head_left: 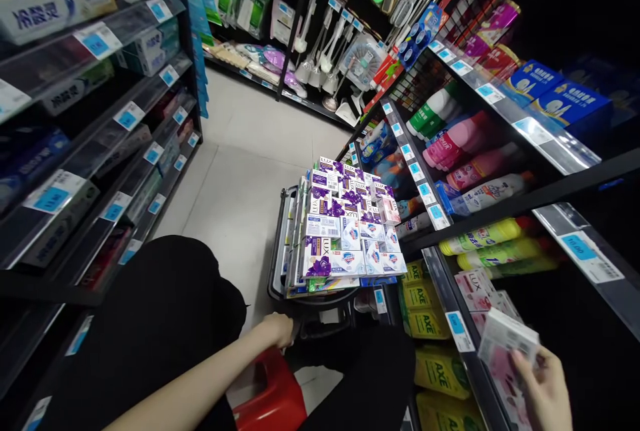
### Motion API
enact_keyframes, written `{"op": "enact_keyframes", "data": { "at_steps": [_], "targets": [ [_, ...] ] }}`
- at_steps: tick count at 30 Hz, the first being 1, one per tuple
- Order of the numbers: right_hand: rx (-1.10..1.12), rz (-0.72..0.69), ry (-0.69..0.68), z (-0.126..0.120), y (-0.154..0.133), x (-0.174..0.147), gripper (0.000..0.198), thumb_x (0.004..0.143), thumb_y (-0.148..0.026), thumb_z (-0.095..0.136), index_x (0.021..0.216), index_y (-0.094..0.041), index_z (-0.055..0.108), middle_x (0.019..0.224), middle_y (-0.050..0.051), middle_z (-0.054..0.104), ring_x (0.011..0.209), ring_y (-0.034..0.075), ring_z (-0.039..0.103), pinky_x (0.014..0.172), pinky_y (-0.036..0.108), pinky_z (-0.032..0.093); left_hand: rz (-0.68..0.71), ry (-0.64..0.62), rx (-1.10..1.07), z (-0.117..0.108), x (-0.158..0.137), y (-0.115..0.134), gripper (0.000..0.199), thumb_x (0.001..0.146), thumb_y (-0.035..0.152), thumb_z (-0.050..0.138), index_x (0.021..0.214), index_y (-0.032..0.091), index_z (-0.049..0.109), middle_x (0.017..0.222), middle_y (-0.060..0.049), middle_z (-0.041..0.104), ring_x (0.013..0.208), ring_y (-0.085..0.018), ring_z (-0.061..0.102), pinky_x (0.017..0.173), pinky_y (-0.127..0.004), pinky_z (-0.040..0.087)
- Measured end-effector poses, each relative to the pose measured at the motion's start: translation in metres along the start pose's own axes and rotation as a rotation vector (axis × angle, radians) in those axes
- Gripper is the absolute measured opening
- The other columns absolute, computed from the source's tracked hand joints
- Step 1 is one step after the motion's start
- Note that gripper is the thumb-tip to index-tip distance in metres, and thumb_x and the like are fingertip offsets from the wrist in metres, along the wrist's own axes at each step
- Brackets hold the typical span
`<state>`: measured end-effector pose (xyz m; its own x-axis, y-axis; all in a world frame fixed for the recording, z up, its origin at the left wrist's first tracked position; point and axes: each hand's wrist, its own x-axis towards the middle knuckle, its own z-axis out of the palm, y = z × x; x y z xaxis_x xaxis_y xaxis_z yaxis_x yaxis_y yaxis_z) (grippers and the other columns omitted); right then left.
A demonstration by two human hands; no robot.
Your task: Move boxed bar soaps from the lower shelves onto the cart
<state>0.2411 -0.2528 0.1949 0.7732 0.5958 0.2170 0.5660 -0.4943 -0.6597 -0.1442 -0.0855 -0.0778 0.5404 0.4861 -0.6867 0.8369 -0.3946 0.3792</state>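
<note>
My right hand, at the lower right, is closed on a white and pink soap box in front of the shelf. Right behind it stand pink LUX soap boxes. My left hand is closed at the near end of a black basket, on what looks like its black handle; the fingers are partly hidden. On top of the basket lies a layer of soap boxes: purple and white LUX boxes at the far side, white and blue boxes nearer.
A red plastic stool is between my legs. Shelves with toothpaste boxes line the left. On the right are bottles and yellow AXE packs. Brushes hang at the back, beyond the tiled floor.
</note>
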Motion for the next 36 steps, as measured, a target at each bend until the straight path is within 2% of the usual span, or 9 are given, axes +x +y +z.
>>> {"op": "enact_keyframes", "data": {
  "at_steps": [3, 6, 11, 15, 20, 23, 27, 31, 36],
  "targets": [
    [0.526, 0.235, -0.135, 0.006, -0.021, -0.035, 0.071, 0.073, -0.065, 0.055, 0.130, -0.025, 0.046, 0.114, 0.013, 0.060, 0.097, 0.033, 0.061, 0.080, 0.054, 0.052, -0.003, 0.004, -0.001, 0.000, 0.001, 0.000, 0.052, 0.079, 0.035, 0.061, 0.126, 0.014, 0.061, 0.122, -0.021, 0.062, 0.115, -0.035, 0.059, 0.094, -0.042, 0.049],
    [0.774, 0.275, -0.212, 0.031, -0.049, -0.064, 0.065, 0.082, -0.065, 0.038, 0.139, -0.033, 0.041, 0.121, 0.009, 0.061, 0.107, 0.031, 0.059, 0.091, 0.059, 0.048, 0.004, 0.006, -0.001, -0.001, 0.000, 0.001, 0.052, 0.079, 0.035, 0.060, 0.127, 0.014, 0.060, 0.123, -0.021, 0.062, 0.115, -0.035, 0.058, 0.094, -0.043, 0.049],
    [0.906, 0.205, -0.310, 0.081, -0.087, -0.087, 0.067, 0.087, -0.062, 0.026, 0.147, -0.032, 0.028, 0.128, 0.008, 0.058, 0.120, 0.029, 0.054, 0.110, 0.062, 0.029, 0.010, 0.011, 0.010, -0.005, -0.004, 0.000, 0.053, 0.081, 0.035, 0.059, 0.127, 0.007, 0.060, 0.121, -0.025, 0.061, 0.114, -0.036, 0.059, 0.092, -0.043, 0.049],
    [0.937, 0.110, -0.457, 0.094, -0.104, -0.087, 0.065, 0.089, -0.060, 0.022, 0.145, -0.031, 0.034, 0.136, 0.007, 0.054, 0.123, 0.030, 0.052, 0.109, 0.061, 0.032, 0.006, 0.006, 0.020, -0.005, -0.004, -0.001, 0.052, 0.083, 0.034, 0.056, 0.127, 0.008, 0.059, 0.122, -0.023, 0.061, 0.114, -0.036, 0.059, 0.092, -0.042, 0.049],
    [0.985, 0.117, -0.455, 0.104, -0.120, -0.066, 0.053, 0.089, -0.052, 0.037, 0.136, -0.030, 0.047, 0.134, 0.007, 0.055, 0.125, 0.029, 0.050, 0.106, 0.059, 0.036, -0.010, -0.002, 0.012, -0.003, -0.001, 0.000, 0.051, 0.081, 0.033, 0.058, 0.124, 0.008, 0.061, 0.120, -0.023, 0.062, 0.113, -0.035, 0.059, 0.092, -0.041, 0.049],
    [0.853, -0.013, -0.376, 0.130, -0.133, -0.038, 0.063, 0.079, -0.052, 0.060, 0.135, -0.023, 0.047, 0.129, 0.011, 0.058, 0.121, 0.031, 0.052, 0.103, 0.057, 0.040, 0.002, 0.012, -0.001, -0.002, -0.001, 0.002, 0.049, 0.080, 0.031, 0.059, 0.122, 0.008, 0.063, 0.121, -0.024, 0.061, 0.114, -0.035, 0.059, 0.092, -0.042, 0.049],
    [0.399, -0.485, -0.531, 0.180, -0.170, 0.015, 0.080, 0.062, -0.035, 0.079, 0.133, -0.017, 0.048, 0.127, 0.013, 0.057, 0.113, 0.029, 0.055, 0.100, 0.047, 0.044, -0.005, 0.017, -0.011, 0.000, 0.000, 0.005, 0.049, 0.077, 0.027, 0.060, 0.122, 0.009, 0.063, 0.119, -0.024, 0.063, 0.113, -0.036, 0.060, 0.092, -0.043, 0.050],
    [-0.142, -0.942, -0.673, 0.232, -0.215, 0.062, 0.073, 0.062, -0.024, 0.074, 0.130, -0.020, 0.048, 0.126, 0.011, 0.053, 0.112, 0.026, 0.054, 0.097, 0.041, 0.042, -0.013, 0.024, -0.023, 0.000, 0.003, 0.005, 0.053, 0.074, 0.027, 0.063, 0.124, 0.011, 0.063, 0.120, -0.023, 0.062, 0.114, -0.037, 0.058, 0.093, -0.044, 0.049],
    [-0.695, -1.027, -0.750, 0.290, -0.238, 0.086, 0.075, 0.063, -0.017, 0.069, 0.133, -0.020, 0.042, 0.127, 0.013, 0.051, 0.114, 0.030, 0.050, 0.090, 0.041, 0.039, -0.015, 0.044, -0.033, -0.003, 0.004, 0.001, 0.056, 0.073, 0.027, 0.063, 0.126, 0.006, 0.060, 0.121, -0.025, 0.061, 0.114, -0.038, 0.058, 0.092, -0.045, 0.050]
  ]
}}
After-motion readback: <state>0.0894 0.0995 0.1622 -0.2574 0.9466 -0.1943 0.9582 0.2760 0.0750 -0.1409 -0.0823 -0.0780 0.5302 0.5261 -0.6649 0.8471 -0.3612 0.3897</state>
